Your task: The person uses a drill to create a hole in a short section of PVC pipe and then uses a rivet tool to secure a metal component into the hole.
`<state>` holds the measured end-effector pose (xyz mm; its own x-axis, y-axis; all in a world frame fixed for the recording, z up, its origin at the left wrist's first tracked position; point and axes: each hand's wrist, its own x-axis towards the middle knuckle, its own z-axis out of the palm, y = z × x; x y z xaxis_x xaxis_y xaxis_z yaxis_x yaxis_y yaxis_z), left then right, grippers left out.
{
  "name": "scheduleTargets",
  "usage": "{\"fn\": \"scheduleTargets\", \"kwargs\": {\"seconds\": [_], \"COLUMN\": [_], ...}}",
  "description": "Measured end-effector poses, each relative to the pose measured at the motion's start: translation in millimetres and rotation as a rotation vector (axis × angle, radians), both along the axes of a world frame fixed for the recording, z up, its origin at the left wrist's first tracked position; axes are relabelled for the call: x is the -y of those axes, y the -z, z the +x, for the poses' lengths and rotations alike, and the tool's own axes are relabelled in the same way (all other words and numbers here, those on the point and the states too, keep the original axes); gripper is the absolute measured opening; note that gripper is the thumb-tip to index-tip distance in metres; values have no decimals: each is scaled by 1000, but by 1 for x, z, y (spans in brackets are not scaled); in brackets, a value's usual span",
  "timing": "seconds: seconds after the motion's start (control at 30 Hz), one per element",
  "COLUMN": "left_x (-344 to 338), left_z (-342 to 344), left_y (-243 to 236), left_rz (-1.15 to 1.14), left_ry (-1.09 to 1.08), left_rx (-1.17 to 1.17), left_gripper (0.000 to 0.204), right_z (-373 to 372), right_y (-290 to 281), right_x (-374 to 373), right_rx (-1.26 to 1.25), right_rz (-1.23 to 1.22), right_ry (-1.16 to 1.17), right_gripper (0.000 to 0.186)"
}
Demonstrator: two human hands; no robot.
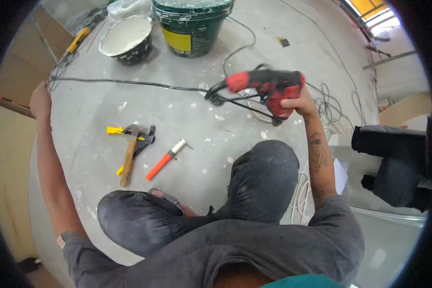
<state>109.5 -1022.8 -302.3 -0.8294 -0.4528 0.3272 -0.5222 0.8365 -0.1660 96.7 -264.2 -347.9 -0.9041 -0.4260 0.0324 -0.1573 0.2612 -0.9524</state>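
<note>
In my right hand (300, 103), at the right of the middle, is a red and black corded power tool (281, 93), lifted off the floor. Loops of its black cable (139, 83) hang around the tool's end. From there the cable stretches left, nearly straight, to my left hand (41, 100), whose closed fingers grip it at the far left. A claw hammer (128, 161) with a wooden handle lies below the cable across a black and yellow tool (144, 140). Beside them rests an orange and white handled tool (165, 160); its thin tip is hard to make out.
A dark green bucket (194, 36) and a black tub (127, 41) of whitish paste stand ahead. At the far left lies a yellow tool (79, 40) near brown boards (24, 62). Loose cables (329, 103) coil on the right, near dark cloth (396, 163).
</note>
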Motion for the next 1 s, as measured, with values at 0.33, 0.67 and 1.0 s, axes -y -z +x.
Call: {"fn": "scheduleTargets", "kwargs": {"seconds": [0.33,0.67,1.0], "left_x": [78,-219,-298], "left_z": [201,1,-1], "left_y": [122,-77,-201], "left_rz": [352,1202,651], "left_ry": [50,1033,898], "left_rx": [134,0,-438], "left_gripper": [34,52,28], "right_z": [-61,-91,-75], "right_y": [-37,-144,-276], "right_x": [42,154,252], "right_rx": [70,-30,-654], "right_rz": [-1458,-1071,-1268], "right_ry": [336,-123,33], "right_gripper": [49,50,32]}}
